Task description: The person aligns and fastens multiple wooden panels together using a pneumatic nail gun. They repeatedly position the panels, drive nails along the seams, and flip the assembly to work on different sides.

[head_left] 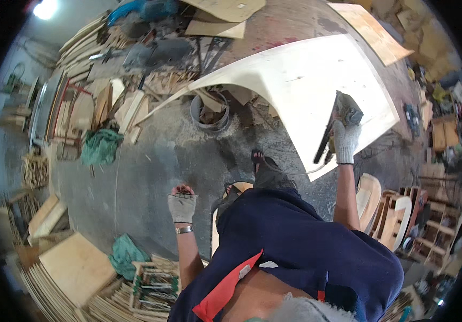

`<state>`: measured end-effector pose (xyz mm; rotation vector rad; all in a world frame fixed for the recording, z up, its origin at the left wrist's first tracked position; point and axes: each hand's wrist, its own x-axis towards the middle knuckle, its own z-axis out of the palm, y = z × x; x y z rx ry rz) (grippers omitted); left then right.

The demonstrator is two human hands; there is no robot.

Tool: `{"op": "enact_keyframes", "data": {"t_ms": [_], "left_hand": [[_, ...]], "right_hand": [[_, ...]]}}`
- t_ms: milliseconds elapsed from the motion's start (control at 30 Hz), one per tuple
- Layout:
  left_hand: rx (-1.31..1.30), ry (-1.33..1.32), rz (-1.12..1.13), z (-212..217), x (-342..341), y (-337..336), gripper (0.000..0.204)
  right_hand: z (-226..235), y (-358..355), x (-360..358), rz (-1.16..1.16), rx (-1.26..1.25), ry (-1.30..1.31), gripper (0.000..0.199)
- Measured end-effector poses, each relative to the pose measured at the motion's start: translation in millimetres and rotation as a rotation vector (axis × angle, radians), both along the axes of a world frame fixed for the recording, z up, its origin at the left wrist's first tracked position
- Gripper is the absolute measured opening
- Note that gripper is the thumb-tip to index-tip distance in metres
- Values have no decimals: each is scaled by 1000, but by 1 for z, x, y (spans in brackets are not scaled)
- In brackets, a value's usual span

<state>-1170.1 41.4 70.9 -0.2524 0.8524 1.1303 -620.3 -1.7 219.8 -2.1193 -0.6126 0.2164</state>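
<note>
My right hand [345,143], in a pale knit glove, is closed around a dark hand-held power tool [349,110] whose exact kind I cannot make out. A thin cord [290,173] trails from it toward my legs. Beneath the tool lies a large pale plywood sheet [306,80], its near left edge cut in a deep curve that tapers to a long point. Away to the left, my left hand [181,206] hangs over the floor in a fingerless glove. Its bare fingertips show, loosely bent and slightly apart, with nothing visible in them.
A grey bucket [210,115] of wood scraps stands under the sheet's tapering arm. Offcuts and a green cloth [101,146] lie to the left. Stacked boards [78,268] are at the near left. Curved wooden pieces [389,220] stand at my right.
</note>
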Motion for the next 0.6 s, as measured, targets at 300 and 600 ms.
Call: {"op": "enact_keyframes", "data": {"t_ms": [300,600], "left_hand": [[120,46,-181,8,127,209,26],[192,127,-403,12,261,295,36]], "right_hand": [[-41,10,44,-38,-342,-310,76],[-147,109,92,-63,-609,-75,72]]}}
